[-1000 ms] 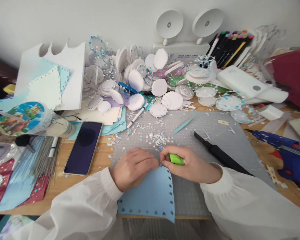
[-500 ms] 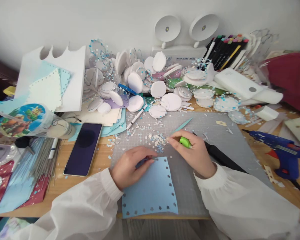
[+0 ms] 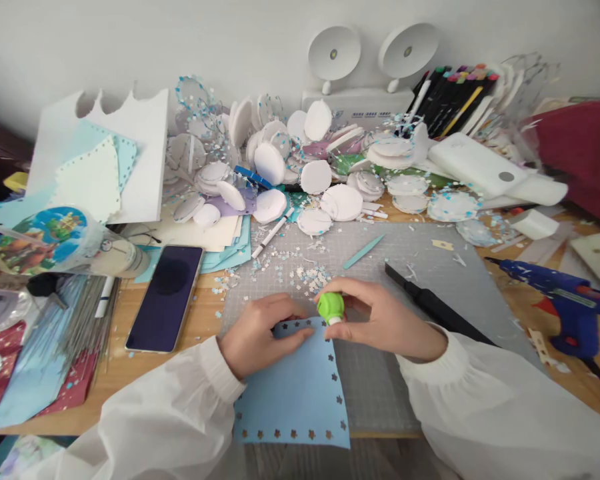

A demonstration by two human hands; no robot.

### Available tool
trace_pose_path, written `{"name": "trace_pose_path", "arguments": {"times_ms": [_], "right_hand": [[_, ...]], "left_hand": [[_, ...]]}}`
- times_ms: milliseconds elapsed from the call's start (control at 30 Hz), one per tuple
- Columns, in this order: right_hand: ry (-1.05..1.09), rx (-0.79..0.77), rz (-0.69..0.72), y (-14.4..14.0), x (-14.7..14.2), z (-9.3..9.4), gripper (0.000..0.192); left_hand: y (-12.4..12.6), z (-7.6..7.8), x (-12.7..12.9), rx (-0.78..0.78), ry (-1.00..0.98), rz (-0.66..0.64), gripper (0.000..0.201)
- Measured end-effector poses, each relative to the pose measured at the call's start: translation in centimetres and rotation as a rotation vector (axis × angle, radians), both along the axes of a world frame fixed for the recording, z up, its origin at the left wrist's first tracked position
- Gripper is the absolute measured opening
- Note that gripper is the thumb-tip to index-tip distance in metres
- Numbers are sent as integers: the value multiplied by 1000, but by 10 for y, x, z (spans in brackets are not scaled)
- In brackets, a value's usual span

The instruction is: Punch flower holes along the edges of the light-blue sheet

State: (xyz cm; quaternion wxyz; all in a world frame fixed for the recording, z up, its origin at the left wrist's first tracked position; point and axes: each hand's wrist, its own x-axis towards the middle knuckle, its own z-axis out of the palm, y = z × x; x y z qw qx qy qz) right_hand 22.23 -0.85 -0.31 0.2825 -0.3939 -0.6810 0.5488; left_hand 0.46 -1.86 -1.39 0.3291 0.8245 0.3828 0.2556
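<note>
Right hand: thumb below, fingers above, pinching a small green punch at the far right corner of a blue sheet. Whether paper sits in its slot, cannot tell. Left hand: thumb on top of the sheet near its far edge, fingers curled, apparently pinching it; fingertips partly hidden. Sheet lies near, on a grey mat, flower-shaped holes along its near, right and far edges.

Judgement on method: keep the sheet flat, left thumb close to the punch but clear of it; seat the edge fully and squarely, match the neighbouring gaps, then squeeze evenly. Corner holes could overlap and tear.

Just beyond the hands, loose paper bits. Right, black cutter; farther right on the counter, blue glue gun. Left, phone. Far, piled white discs.
</note>
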Motion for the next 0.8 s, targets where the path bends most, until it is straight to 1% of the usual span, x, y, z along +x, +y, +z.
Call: {"name": "trace_pose_path", "arguments": {"times_ms": [100, 233, 400, 600, 800], "right_hand": [[-84, 106, 94, 1, 0, -4, 27], [-128, 173, 101, 1, -1, -7, 25], [-135, 202, 107, 0, -3, -9, 29], [-147, 192, 126, -1, -2, -4, 31], [-130, 244, 121, -1, -2, -4, 31]], "left_hand": [[-1, -2, 0, 20, -22, -2, 7], [-1, -2, 1, 39, -45, -6, 5], [-2, -1, 1, 34, -54, -31, 5], [-1, -1, 1, 11, -79, -37, 4], [-1, 2, 2, -21, -81, -39, 11]]}}
